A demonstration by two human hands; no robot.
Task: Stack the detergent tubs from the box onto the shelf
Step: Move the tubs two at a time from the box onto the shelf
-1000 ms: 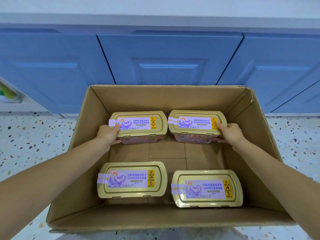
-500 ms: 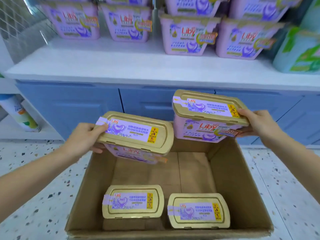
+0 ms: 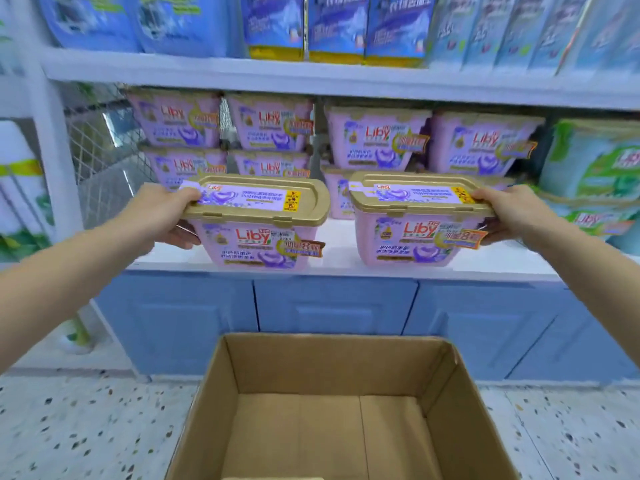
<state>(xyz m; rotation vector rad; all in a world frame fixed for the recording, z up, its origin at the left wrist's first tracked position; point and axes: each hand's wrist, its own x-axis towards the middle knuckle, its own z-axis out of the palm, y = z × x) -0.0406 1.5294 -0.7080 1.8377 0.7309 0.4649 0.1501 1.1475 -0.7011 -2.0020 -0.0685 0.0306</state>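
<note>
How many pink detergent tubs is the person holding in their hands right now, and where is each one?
2. The left tub is gripped by the left hand; the right tub by the right hand. Both are at the white shelf's front edge.

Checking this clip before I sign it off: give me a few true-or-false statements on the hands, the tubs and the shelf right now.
1. Each hand holds one tub: left hand on the left tub, right hand on the right tub. True.
2. Both held tubs have gold lids. True.
3. The held tubs are stacked on each other. False: side by side, apart.
4. The shelf holds no tubs. False: pink tubs are stacked behind.
</note>
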